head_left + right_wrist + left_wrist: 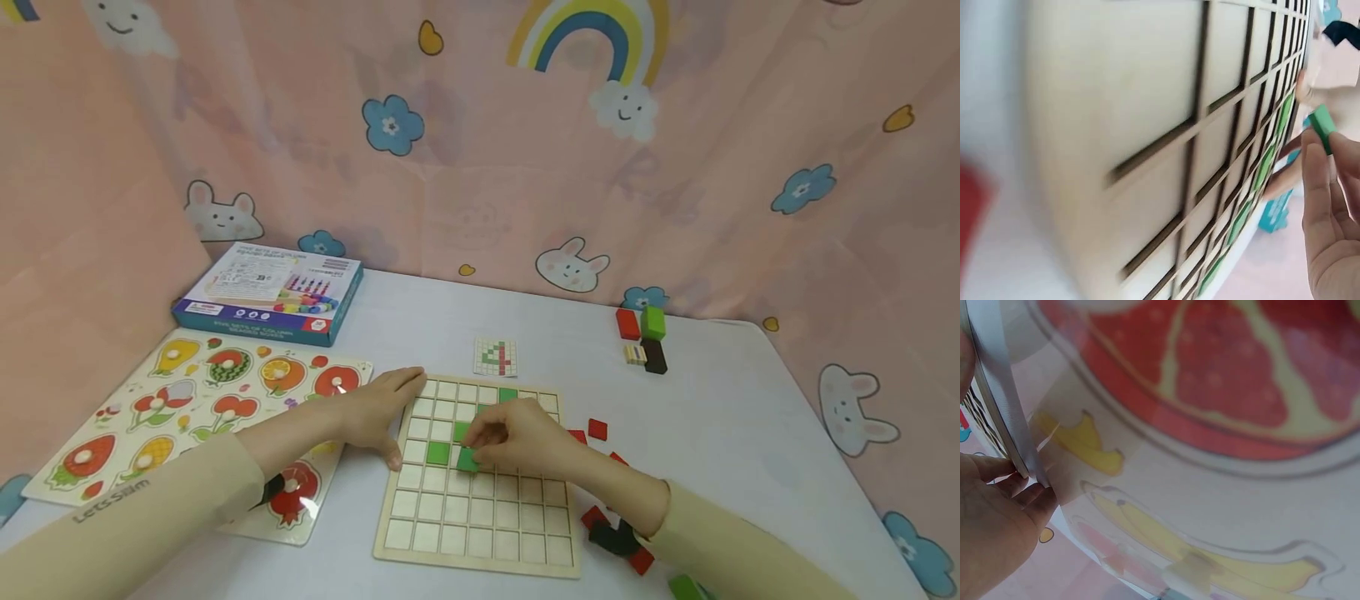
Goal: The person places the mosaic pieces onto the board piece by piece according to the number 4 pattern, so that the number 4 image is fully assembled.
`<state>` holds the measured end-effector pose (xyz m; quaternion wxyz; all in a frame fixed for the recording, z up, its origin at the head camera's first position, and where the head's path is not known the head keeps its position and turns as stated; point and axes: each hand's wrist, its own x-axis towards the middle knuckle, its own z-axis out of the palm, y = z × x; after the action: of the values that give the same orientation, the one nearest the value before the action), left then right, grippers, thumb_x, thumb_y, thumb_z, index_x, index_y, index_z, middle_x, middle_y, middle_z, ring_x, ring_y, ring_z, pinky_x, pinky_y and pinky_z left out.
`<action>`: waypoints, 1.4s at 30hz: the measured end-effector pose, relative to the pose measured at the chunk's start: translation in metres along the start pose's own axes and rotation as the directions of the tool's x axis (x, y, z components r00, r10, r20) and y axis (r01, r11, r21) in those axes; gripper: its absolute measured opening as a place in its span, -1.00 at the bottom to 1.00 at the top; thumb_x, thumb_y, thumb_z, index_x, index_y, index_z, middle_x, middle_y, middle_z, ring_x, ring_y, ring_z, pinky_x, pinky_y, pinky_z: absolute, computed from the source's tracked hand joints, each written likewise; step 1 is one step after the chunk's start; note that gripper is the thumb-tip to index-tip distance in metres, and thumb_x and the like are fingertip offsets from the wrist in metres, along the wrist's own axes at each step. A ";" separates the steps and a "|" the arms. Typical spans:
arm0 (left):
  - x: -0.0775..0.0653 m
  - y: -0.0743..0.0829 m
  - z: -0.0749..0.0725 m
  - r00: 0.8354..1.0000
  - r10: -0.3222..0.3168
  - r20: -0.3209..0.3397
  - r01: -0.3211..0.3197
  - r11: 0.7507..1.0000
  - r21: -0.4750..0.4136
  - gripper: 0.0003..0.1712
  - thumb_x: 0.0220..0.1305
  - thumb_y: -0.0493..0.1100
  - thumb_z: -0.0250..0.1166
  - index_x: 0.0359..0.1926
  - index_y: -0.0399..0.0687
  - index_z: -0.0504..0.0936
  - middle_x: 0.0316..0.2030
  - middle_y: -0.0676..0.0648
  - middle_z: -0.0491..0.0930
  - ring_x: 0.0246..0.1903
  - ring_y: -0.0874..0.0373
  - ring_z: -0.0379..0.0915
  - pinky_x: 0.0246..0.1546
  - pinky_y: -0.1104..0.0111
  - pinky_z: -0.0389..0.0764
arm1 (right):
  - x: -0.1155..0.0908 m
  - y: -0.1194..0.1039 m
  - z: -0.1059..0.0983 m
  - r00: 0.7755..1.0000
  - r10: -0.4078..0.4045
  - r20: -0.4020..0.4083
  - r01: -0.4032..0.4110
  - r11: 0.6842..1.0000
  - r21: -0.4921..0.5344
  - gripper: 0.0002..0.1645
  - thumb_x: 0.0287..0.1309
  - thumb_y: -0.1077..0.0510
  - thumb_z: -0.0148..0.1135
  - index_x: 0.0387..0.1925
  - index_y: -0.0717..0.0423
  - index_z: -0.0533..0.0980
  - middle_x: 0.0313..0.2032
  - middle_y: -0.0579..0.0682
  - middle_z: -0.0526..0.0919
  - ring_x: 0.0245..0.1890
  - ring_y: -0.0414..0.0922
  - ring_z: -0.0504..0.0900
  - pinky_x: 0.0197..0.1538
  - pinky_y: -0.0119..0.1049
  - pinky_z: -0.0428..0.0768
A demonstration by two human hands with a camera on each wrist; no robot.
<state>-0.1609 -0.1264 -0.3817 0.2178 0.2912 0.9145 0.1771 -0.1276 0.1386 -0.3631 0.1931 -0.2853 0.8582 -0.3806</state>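
Observation:
A wooden grid board lies on the table with several green tiles in its squares. My left hand is at the board's left side, thumb and fingers spread; in the left wrist view, its fingertips touch the edge. Over the middle of the board, my right hand pinches a green square tile between thumb and fingers. In the right wrist view that tile is tilted and held clear of the grid. A small card with a green and red grid pattern lies just beyond the board.
Loose red tiles lie right of the board, some partly hidden by the right arm. A fruit puzzle board is at left, with a boxed set behind it. Small red, green and black blocks stand at the back right.

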 end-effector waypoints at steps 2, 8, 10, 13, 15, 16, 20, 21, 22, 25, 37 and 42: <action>0.000 0.000 0.000 1.000 0.001 -0.001 -0.001 1.000 0.000 0.43 -0.19 0.15 0.60 0.53 -0.28 -0.05 0.56 -0.30 -0.12 0.55 -0.28 -0.19 0.52 -0.13 0.10 | 0.005 -0.005 0.007 1.000 -0.014 -0.004 0.014 1.000 -0.011 -0.86 0.09 0.28 0.38 -0.31 -0.02 0.71 -0.35 -0.11 0.76 -0.40 -0.34 0.62 -0.27 -0.51 0.64; 0.000 0.000 0.001 1.000 -0.008 0.003 0.008 1.000 0.009 0.44 -0.19 0.16 0.60 0.54 -0.27 -0.05 0.56 -0.29 -0.12 0.55 -0.27 -0.19 0.52 -0.13 0.11 | 0.016 -0.013 0.022 1.000 -0.007 0.000 0.008 0.999 -0.039 -0.89 0.08 0.28 0.39 -0.36 0.01 0.71 -0.41 -0.13 0.74 -0.44 -0.38 0.57 -0.31 -0.54 0.61; 0.001 0.000 0.001 1.000 -0.010 0.003 0.010 1.000 0.009 0.44 -0.20 0.17 0.60 0.54 -0.27 -0.05 0.56 -0.29 -0.12 0.55 -0.27 -0.19 0.52 -0.12 0.12 | 0.019 -0.015 0.026 1.000 -0.005 0.011 0.005 0.999 -0.046 -0.89 0.08 0.29 0.39 -0.37 0.02 0.71 -0.43 -0.15 0.73 -0.45 -0.40 0.56 -0.31 -0.55 0.60; 0.001 0.001 0.000 1.000 -0.008 0.000 0.008 1.000 0.009 0.44 -0.20 0.16 0.60 0.54 -0.27 -0.05 0.56 -0.30 -0.11 0.55 -0.28 -0.18 0.51 -0.14 0.13 | 0.021 -0.017 0.032 1.000 -0.012 0.019 0.013 0.998 -0.060 -0.89 0.08 0.31 0.39 -0.38 0.04 0.70 -0.45 -0.16 0.73 -0.46 -0.42 0.54 -0.31 -0.56 0.59; 0.000 0.001 0.000 1.000 -0.012 0.001 0.012 1.000 0.007 0.43 -0.20 0.16 0.60 0.54 -0.27 -0.05 0.56 -0.30 -0.12 0.55 -0.28 -0.19 0.51 -0.14 0.12 | 0.022 -0.018 0.035 0.999 -0.026 0.023 0.028 0.996 -0.080 -0.89 0.08 0.31 0.38 -0.39 0.05 0.70 -0.47 -0.16 0.73 -0.47 -0.43 0.53 -0.32 -0.57 0.58; 0.000 0.001 -0.001 1.000 -0.013 0.001 0.013 1.000 0.006 0.43 -0.19 0.15 0.60 0.54 -0.27 -0.05 0.56 -0.30 -0.11 0.55 -0.28 -0.19 0.51 -0.14 0.12 | 0.022 -0.019 0.037 0.999 -0.031 0.024 0.034 0.995 -0.097 -0.90 0.08 0.31 0.38 -0.40 0.05 0.70 -0.48 -0.17 0.72 -0.48 -0.43 0.51 -0.32 -0.58 0.57; -0.001 0.002 -0.001 1.000 -0.014 0.003 0.014 1.000 0.002 0.42 -0.18 0.14 0.60 0.54 -0.26 -0.04 0.56 -0.30 -0.11 0.56 -0.28 -0.20 0.51 -0.14 0.12 | 0.022 -0.022 0.042 0.998 -0.053 0.030 0.057 0.983 -0.176 -0.91 0.09 0.29 0.39 -0.42 0.04 0.71 -0.52 -0.19 0.70 -0.52 -0.43 0.47 -0.36 -0.60 0.54; -0.001 0.003 -0.002 1.000 -0.014 0.004 0.014 1.000 0.002 0.41 -0.18 0.14 0.60 0.54 -0.27 -0.04 0.56 -0.30 -0.11 0.55 -0.28 -0.19 0.51 -0.14 0.12 | 0.022 -0.023 0.042 0.998 -0.055 0.030 0.060 0.979 -0.193 -0.90 0.09 0.29 0.39 -0.43 0.03 0.71 -0.52 -0.20 0.69 -0.52 -0.43 0.46 -0.37 -0.61 0.53; -0.002 0.003 -0.002 1.000 -0.015 0.004 0.015 1.000 0.002 0.41 -0.18 0.13 0.60 0.54 -0.27 -0.04 0.56 -0.30 -0.11 0.56 -0.28 -0.19 0.51 -0.14 0.12 | 0.022 -0.023 0.043 0.998 -0.057 0.031 0.062 0.976 -0.209 -0.90 0.09 0.29 0.39 -0.43 0.03 0.72 -0.52 -0.21 0.69 -0.52 -0.43 0.45 -0.38 -0.61 0.52; -0.002 0.004 -0.002 1.000 -0.016 0.005 0.016 1.000 0.003 0.41 -0.18 0.12 0.60 0.54 -0.27 -0.04 0.56 -0.30 -0.11 0.55 -0.28 -0.19 0.51 -0.14 0.12 | 0.022 -0.024 0.043 0.998 -0.060 0.032 0.066 0.970 -0.235 -0.90 0.09 0.28 0.39 -0.42 0.02 0.73 -0.49 -0.21 0.72 -0.51 -0.44 0.46 -0.38 -0.62 0.52; -0.001 0.001 0.000 1.000 -0.014 0.003 0.014 1.000 -0.002 0.41 -0.19 0.13 0.61 0.54 -0.26 -0.04 0.56 -0.29 -0.11 0.56 -0.27 -0.19 0.52 -0.12 0.11 | 0.013 -0.015 0.026 0.999 -0.035 0.037 0.042 0.978 -0.203 -0.94 0.14 0.18 0.37 -0.34 -0.07 0.70 -0.44 -0.28 0.67 -0.46 -0.40 0.50 -0.35 -0.56 0.54; 0.000 0.000 0.002 1.000 -0.019 -0.001 0.019 1.000 -0.001 0.42 -0.18 0.12 0.61 0.55 -0.23 -0.05 0.57 -0.27 -0.13 0.57 -0.26 -0.21 0.53 -0.09 0.10 | -0.014 0.005 -0.014 0.998 -0.007 0.070 0.018 0.988 -0.152 -0.91 0.20 0.12 0.34 -0.26 -0.02 0.70 -0.40 -0.20 0.68 -0.44 -0.35 0.53 -0.33 -0.51 0.56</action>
<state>-0.1600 -0.1257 -0.3830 0.2194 0.2823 0.9172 0.1757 -0.1262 0.1579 -0.3567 0.1978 -0.3177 0.8758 -0.3048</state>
